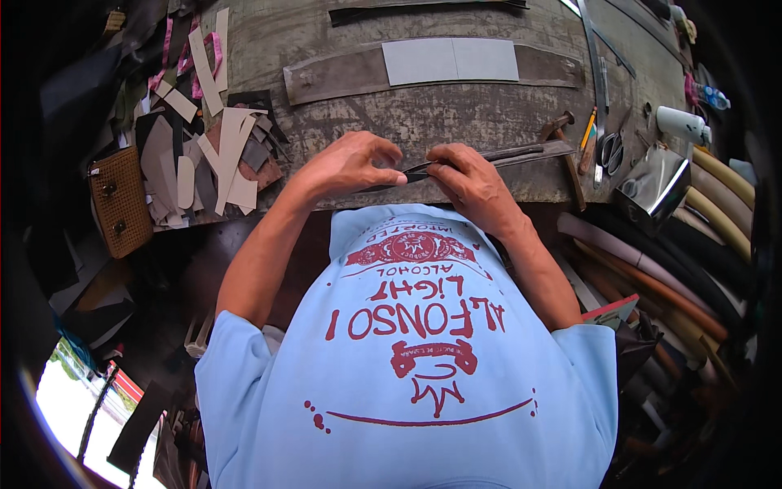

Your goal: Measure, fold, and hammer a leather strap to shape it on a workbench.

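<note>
Just over the near edge of the workbench, my right hand point(468, 178) pinches a long, narrow dark strip point(513, 155), which looks like leather. The strip runs from between my hands out to the right, its right end resting on the bench. My left hand point(354, 165) is beside the strip's left part, fingers curved and a gap showing between thumb and forefinger. Its thumb tip meets or nearly meets the black part of the strip; any contact under the palm is hidden. A hammer point(568, 155) lies right of the strip.
A long brown panel point(342, 75) with pale rectangles point(450, 60) lies at the back. Card and leather scraps point(232, 151) crowd the left, beside a woven brown piece point(120, 201). Scissors point(609, 151), a yellow pencil point(588, 128), a shiny box point(654, 183) and material rolls point(721, 200) are right.
</note>
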`<control>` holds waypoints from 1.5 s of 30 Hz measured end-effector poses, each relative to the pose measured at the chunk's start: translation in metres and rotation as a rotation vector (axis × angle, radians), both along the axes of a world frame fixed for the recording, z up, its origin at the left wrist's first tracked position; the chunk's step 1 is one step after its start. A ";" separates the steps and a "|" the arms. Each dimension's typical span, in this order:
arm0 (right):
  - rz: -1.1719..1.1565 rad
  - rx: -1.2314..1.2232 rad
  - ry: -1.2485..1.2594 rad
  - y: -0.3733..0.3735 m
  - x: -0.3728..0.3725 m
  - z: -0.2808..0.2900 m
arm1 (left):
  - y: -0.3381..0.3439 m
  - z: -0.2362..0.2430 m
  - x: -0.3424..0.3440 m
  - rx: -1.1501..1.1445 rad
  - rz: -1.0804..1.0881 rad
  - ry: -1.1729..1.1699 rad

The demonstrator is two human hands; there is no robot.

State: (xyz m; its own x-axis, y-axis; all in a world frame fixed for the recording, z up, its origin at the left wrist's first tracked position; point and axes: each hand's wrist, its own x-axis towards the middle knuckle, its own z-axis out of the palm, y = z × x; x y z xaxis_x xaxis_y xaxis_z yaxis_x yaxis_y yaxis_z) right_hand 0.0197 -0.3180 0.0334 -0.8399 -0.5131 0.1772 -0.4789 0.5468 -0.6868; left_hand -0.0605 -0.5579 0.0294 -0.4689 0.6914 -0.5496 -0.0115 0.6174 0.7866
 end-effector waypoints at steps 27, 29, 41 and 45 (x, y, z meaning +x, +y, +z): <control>-0.175 -0.033 -0.197 0.057 0.018 0.093 | 0.078 0.087 0.073 0.155 0.426 -0.168; -0.189 -0.029 -0.187 0.052 0.020 0.094 | 0.078 0.086 0.075 0.190 0.453 -0.139; -0.197 0.024 -0.239 0.046 0.027 0.099 | 0.079 0.085 0.064 0.161 0.374 -0.272; -0.103 -0.001 -0.266 0.060 0.026 0.097 | 0.077 0.083 0.071 0.212 0.415 -0.277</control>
